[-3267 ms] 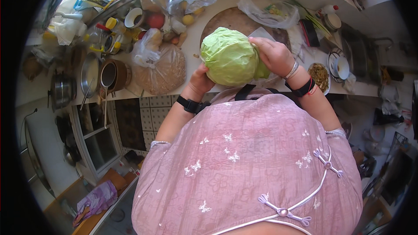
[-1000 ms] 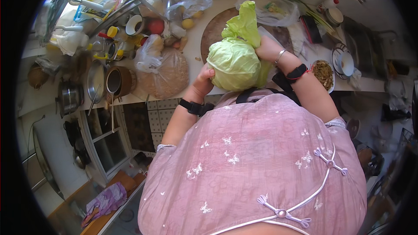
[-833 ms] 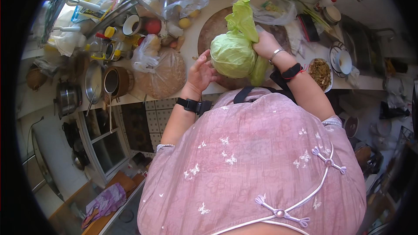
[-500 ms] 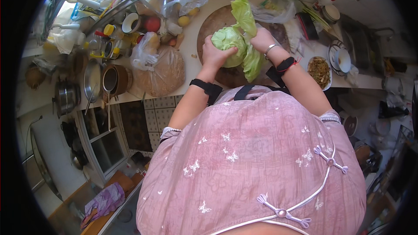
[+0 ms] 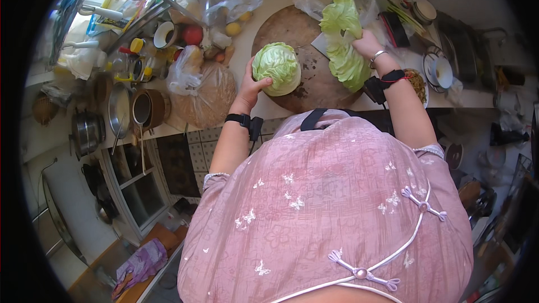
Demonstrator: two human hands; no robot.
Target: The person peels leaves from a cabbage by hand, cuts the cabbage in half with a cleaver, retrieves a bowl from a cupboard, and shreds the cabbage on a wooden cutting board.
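My left hand [image 5: 251,86] is wrapped around the left side of a pale green cabbage head [image 5: 278,67], thumb across its front. The cabbage rests at the left part of a round, worn brown chopping board [image 5: 306,33]. My right hand [image 5: 368,45] pinches a large torn cabbage leaf [image 5: 347,64] by its right edge, its fingers partly hidden behind it. The leaf hangs over the right part of the board, apart from the head. A flat pale grey piece, perhaps a blade [image 5: 320,44], shows beside the leaf and is mostly covered by it.
Left of the board sits a large clear bag of brown contents [image 5: 209,96], with a red round item [image 5: 192,35] and bottles behind. On the right are a dish of brown food [image 5: 416,82], partly behind my forearm, stacked bowls [image 5: 442,73] and spring onions [image 5: 405,15].
The leaf has come away from the cabbage head. My right hand has carried it right, and my left hand has shifted left and slightly down with the head.
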